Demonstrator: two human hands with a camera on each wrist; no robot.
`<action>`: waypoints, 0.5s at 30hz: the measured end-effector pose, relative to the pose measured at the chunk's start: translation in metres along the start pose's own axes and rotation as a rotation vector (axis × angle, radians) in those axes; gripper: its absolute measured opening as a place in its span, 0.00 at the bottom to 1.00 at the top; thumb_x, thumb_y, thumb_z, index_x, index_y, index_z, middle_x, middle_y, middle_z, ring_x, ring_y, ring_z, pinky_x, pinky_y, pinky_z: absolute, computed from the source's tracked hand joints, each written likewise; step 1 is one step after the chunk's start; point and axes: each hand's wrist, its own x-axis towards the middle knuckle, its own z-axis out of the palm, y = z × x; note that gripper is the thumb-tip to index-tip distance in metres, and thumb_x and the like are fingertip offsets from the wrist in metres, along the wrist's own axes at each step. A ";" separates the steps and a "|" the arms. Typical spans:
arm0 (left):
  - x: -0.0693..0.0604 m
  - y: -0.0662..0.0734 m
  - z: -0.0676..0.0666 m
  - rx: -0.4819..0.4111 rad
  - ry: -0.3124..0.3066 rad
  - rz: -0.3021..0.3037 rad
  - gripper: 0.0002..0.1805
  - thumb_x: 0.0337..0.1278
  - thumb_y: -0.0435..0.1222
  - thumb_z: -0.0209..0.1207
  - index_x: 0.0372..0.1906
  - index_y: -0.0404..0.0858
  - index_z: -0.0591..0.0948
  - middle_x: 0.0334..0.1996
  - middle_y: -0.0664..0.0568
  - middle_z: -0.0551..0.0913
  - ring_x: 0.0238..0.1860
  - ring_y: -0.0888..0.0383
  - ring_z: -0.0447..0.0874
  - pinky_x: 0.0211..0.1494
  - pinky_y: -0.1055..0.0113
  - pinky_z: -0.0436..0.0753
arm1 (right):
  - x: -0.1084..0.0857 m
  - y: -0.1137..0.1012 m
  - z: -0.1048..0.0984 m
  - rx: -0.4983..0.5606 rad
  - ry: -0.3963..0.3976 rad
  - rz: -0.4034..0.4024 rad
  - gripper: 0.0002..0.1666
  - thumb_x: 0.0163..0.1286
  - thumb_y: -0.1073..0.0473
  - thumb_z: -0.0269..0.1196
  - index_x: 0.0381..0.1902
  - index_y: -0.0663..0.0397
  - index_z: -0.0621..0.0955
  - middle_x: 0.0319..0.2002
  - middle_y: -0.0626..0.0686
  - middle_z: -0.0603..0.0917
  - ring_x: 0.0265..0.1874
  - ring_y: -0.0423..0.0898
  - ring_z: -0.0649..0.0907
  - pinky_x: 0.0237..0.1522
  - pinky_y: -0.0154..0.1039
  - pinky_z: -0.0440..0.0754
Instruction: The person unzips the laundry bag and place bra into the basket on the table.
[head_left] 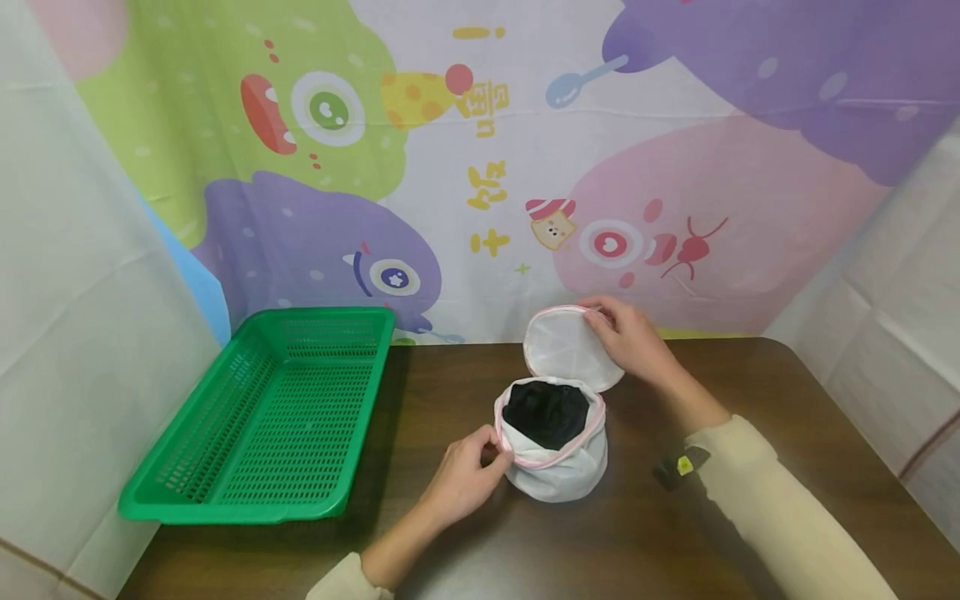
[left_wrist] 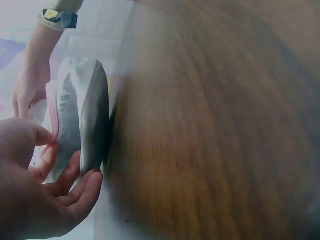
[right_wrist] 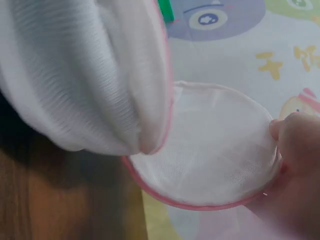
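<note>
A round white mesh laundry bag (head_left: 558, 483) with pink zipper edging stands on the table, its top unzipped. Black cloth (head_left: 546, 414) lies inside it. My left hand (head_left: 467, 477) pinches the bag's rim on the near left side; in the left wrist view, thumb and index finger meet at the pink edge, with the other fingers along the bag's side. The round lid (head_left: 566, 346) stands raised behind the opening. My right hand (head_left: 630, 337) holds the lid's upper right edge between thumb and fingers, also visible in the right wrist view.
A green plastic basket (head_left: 367, 400) with slotted walls and base sits on the left of the brown wooden table (head_left: 442, 383). Behind the table hangs a cartoon-printed curtain (head_left: 517, 292), and pale cloth screens flank both sides.
</note>
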 end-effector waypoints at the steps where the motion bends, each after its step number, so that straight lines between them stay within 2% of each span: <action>1: 0.000 0.001 -0.001 -0.003 -0.002 0.003 0.07 0.73 0.46 0.64 0.39 0.48 0.84 0.36 0.59 0.90 0.40 0.66 0.86 0.44 0.66 0.83 | 0.000 0.002 0.001 0.001 0.013 0.009 0.18 0.87 0.60 0.63 0.66 0.64 0.84 0.57 0.70 0.91 0.55 0.67 0.89 0.65 0.67 0.86; 7: 0.000 -0.008 0.004 0.023 0.015 0.005 0.07 0.73 0.47 0.64 0.38 0.51 0.83 0.34 0.63 0.89 0.37 0.70 0.84 0.43 0.70 0.81 | 0.000 0.011 0.008 -0.012 0.106 0.064 0.15 0.86 0.60 0.64 0.64 0.60 0.82 0.54 0.70 0.91 0.54 0.67 0.89 0.60 0.64 0.85; 10: -0.001 0.000 0.000 0.003 0.009 -0.010 0.07 0.73 0.46 0.64 0.38 0.49 0.83 0.34 0.61 0.89 0.37 0.68 0.83 0.43 0.69 0.80 | 0.001 0.016 0.011 -0.034 0.165 0.078 0.14 0.84 0.63 0.65 0.62 0.60 0.85 0.54 0.68 0.92 0.55 0.67 0.89 0.64 0.65 0.85; 11: -0.002 -0.001 0.000 0.000 0.018 0.015 0.07 0.73 0.46 0.63 0.38 0.48 0.83 0.34 0.60 0.89 0.37 0.68 0.83 0.41 0.69 0.80 | 0.001 0.018 0.012 -0.040 0.182 0.078 0.14 0.83 0.63 0.65 0.62 0.61 0.86 0.55 0.68 0.92 0.56 0.67 0.89 0.65 0.65 0.84; 13: -0.002 0.006 -0.003 -0.013 0.010 -0.002 0.07 0.73 0.45 0.63 0.38 0.47 0.83 0.34 0.58 0.89 0.37 0.66 0.83 0.42 0.67 0.80 | 0.002 0.022 0.013 -0.052 0.202 0.073 0.15 0.81 0.64 0.65 0.60 0.62 0.88 0.55 0.68 0.93 0.56 0.67 0.90 0.65 0.66 0.84; 14: -0.001 0.004 -0.002 -0.010 0.017 0.008 0.07 0.73 0.44 0.63 0.38 0.47 0.83 0.34 0.58 0.89 0.37 0.65 0.83 0.41 0.67 0.79 | 0.003 0.026 0.014 -0.052 0.208 0.066 0.16 0.80 0.64 0.65 0.60 0.62 0.89 0.56 0.68 0.93 0.56 0.67 0.90 0.65 0.66 0.84; 15: -0.002 0.004 -0.002 -0.009 0.017 0.009 0.07 0.73 0.44 0.64 0.38 0.47 0.83 0.34 0.58 0.89 0.36 0.65 0.83 0.41 0.67 0.79 | 0.005 0.037 0.018 -0.048 0.224 0.048 0.16 0.79 0.62 0.66 0.59 0.60 0.90 0.55 0.66 0.93 0.54 0.65 0.90 0.63 0.62 0.85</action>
